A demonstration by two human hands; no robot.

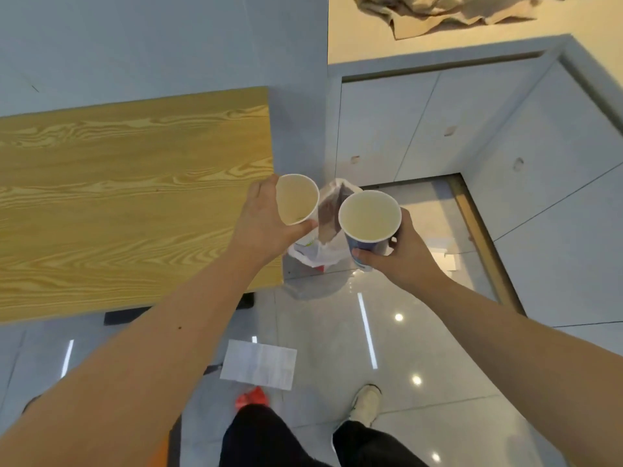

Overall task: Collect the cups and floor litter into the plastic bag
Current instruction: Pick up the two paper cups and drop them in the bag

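My left hand (261,224) grips a white paper cup (296,200), tilted so its empty inside faces me. My right hand (401,251) holds a second paper cup (369,215) with a blue outside, upright, from below. Both cups hover side by side just above a white plastic bag (323,251) that stands open on the floor beyond them, partly hidden by the cups. A flat sheet of white paper (259,364) lies on the floor near my feet. More white paper scraps (445,254) lie on the floor to the right of the bag.
A wooden table (135,203) fills the left side, its corner beside my left hand. Grey cabinets (505,146) wrap the back and right. Crumpled brown paper (448,15) lies on the counter above. A red object (251,397) sits by my left foot on the glossy tiled floor.
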